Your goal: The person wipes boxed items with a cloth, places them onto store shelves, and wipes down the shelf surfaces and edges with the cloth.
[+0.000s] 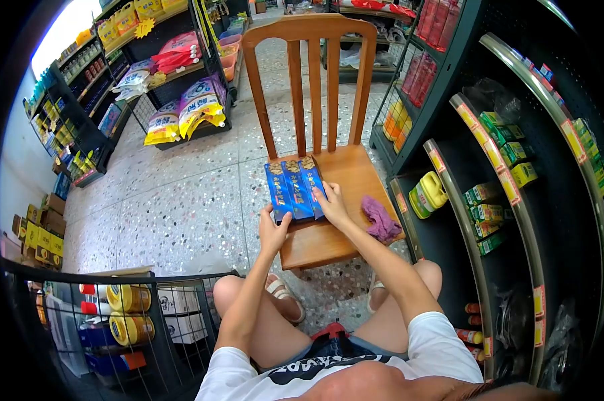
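Observation:
Three long blue boxes (294,189) with gold and white print lie side by side on the seat of a wooden chair (332,244). My left hand (273,229) is closed on their near left corner, its thumb at the near edge. Along the right side, my right hand (331,204) presses against the rightmost box, fingers on its edge. The boxes sit close together, and their undersides are hidden. A crumpled purple cloth (381,218) rests on the seat to the right of my right forearm.
Dark shelves (472,194) at the right hold a yellow-green jug (427,195) and several small green boxes (487,214). A wire basket rack (182,294) with yellow-lidded jars (129,299) stands at the lower left. Bagged goods (198,107) sit on shelving behind the chair.

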Demonstrator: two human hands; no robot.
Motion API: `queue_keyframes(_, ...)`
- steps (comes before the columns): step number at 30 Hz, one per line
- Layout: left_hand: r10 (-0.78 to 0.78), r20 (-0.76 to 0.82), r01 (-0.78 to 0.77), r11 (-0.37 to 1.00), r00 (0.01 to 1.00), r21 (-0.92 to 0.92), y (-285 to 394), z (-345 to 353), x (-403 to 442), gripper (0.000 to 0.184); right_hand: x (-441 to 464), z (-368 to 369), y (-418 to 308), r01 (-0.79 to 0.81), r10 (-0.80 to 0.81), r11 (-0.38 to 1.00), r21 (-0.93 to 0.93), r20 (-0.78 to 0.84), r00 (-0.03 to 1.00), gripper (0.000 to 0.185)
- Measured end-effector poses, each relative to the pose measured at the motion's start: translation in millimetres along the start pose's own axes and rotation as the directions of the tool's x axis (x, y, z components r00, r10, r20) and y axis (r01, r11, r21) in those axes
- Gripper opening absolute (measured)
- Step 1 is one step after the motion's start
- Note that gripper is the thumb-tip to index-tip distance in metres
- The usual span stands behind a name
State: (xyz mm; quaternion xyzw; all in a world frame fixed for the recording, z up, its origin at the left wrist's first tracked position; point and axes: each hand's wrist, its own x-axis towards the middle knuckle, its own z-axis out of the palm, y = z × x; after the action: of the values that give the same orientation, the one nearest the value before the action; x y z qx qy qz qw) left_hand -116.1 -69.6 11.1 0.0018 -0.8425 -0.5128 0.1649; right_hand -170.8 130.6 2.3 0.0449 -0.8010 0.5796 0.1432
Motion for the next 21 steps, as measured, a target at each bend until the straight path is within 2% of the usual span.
queue_keyframes(2, -0.031, 0.047, 0.029, 0.998, 0.998, 0.050, 0, 0, 4, 0.057, 10, 3, 9, -0.008, 0.009, 0.998, -0.067, 0.014, 1.000, 0.045)
queue_keyframes(5, 0.000, 0.042, -0.003, 0.996, 0.999, 0.088, -8, 4, 13, 0.056, 26, 2, 18, -0.138, 0.134, 0.990, 0.028, 0.103, 0.986, 0.045)
queue_keyframes(7, 0.038, 0.036, -0.039, 0.999, 0.999, 0.011, -21, 14, 21, 0.056, 33, 0, 16, -0.110, 0.122, 0.983, -0.146, 0.076, 0.990, 0.046)
queue_keyframes(8, 0.056, 0.028, -0.058, 0.995, 0.998, 0.076, -21, 14, 23, 0.056, 39, -1, 23, -0.132, 0.156, 0.976, -0.174, 0.126, 0.980, 0.050)
queue_keyframes(9, -0.037, 0.082, 0.029, 0.996, 0.996, 0.089, -13, 10, 25, 0.060, 45, -5, 30, -0.156, 0.191, 0.968, -0.199, 0.171, 0.967, 0.055)
queue_keyframes(10, -0.093, 0.131, 0.101, 0.993, 0.987, -0.056, -1, 6, 25, 0.062, 34, -9, 13, -0.118, 0.121, 0.941, -0.318, -0.010, 0.993, 0.064)
queue_keyframes(11, -0.124, 0.139, 0.131, 0.990, 0.983, -0.047, 8, 4, 24, 0.064, 34, -22, 3, -0.094, 0.094, 0.964, -0.250, -0.010, 0.995, 0.063)
queue_keyframes(13, -0.014, -0.047, 0.019, 0.994, 0.999, 0.108, -26, 19, 27, 0.064, 41, -69, -17, 0.084, -0.094, 0.969, -0.234, -0.032, 0.995, 0.059)
queue_keyframes(14, 0.056, -0.082, -0.044, 0.989, 0.995, 0.141, -22, 20, 26, 0.063, 44, -95, -31, 0.178, -0.191, 0.957, -0.228, -0.034, 0.981, 0.058)
queue_keyframes(15, 0.122, -0.120, -0.101, 0.980, 0.985, 0.174, -15, 19, 25, 0.061, 40, -131, -60, 0.255, -0.297, 0.911, -0.323, -0.087, 0.951, 0.058)
queue_keyframes(17, 0.231, -0.159, -0.196, 0.958, 0.960, 0.211, 9, 20, 30, 0.058, 42, -211, -90, 0.342, -0.429, 0.818, -0.462, -0.093, 0.899, 0.056)
queue_keyframes(18, 0.273, -0.163, -0.236, 0.948, 0.948, 0.215, 22, 23, 33, 0.056, 38, -249, -106, 0.343, -0.522, 0.733, -0.588, -0.163, 0.837, 0.053)
queue_keyframes(19, 0.312, -0.169, -0.273, 0.937, 0.935, 0.220, 37, 24, 35, 0.054, 30, -287, -129, 0.275, -0.510, 0.727, -0.629, -0.226, 0.830, 0.050)
queue_keyframes(20, 0.333, -0.115, -0.314, 0.936, 0.936, 0.159, 60, 26, 40, 0.052, 25, -329, -139, 0.212, -0.526, 0.662, -0.719, -0.245, 0.814, 0.050)
queue_keyframes(21, 0.354, -0.064, -0.348, 0.933, 0.933, 0.097, 85, 33, 50, 0.050, 15, -366, -149, 0.101, -0.475, 0.673, -0.733, -0.324, 0.818, 0.050)
